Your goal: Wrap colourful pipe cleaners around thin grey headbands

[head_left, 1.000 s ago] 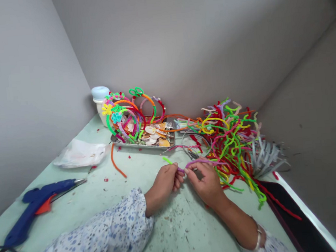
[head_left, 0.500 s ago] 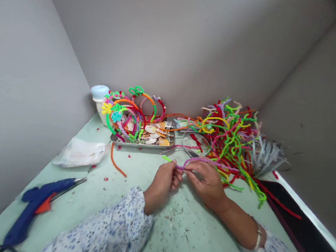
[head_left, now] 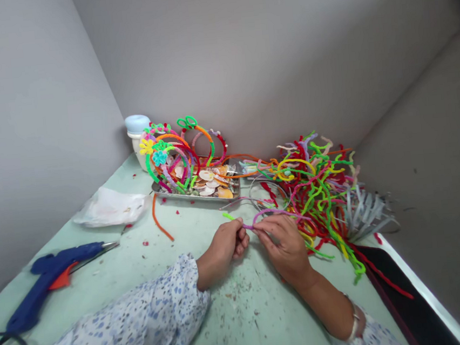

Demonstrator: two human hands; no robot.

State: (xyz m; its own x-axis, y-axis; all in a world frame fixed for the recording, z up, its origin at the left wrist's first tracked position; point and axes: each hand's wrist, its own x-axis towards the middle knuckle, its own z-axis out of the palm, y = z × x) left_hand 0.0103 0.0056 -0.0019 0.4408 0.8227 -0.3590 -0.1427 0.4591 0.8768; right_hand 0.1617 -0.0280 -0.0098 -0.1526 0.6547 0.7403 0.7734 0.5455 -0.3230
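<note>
My left hand [head_left: 225, 243] is closed in a pinch, with a bright green end poking out above its fingers. A purple pipe cleaner [head_left: 276, 210] runs from there to my right hand [head_left: 284, 246]. The fingertips of my right hand pinch it close beside the left, and its loose part arches back over the knuckles to the right. The green tip [head_left: 228, 216] seems to be on the same strand, though the join is hidden by my fingers. Both hands are just above the table, in front of a coil of wire [head_left: 271, 195].
A blue glue gun [head_left: 53, 279] lies at the left near a plastic bag [head_left: 111, 206]. Behind stands a metal tray [head_left: 200, 197] of shells with pipe-cleaner headbands on it, beside a lidded jar [head_left: 139, 140]. Tangled pipe cleaners [head_left: 317, 196] are heaped at the right.
The loose end of the purple pipe cleaner has swung left and now reaches less far to the right. Both hands keep nearly the same place and grip.
</note>
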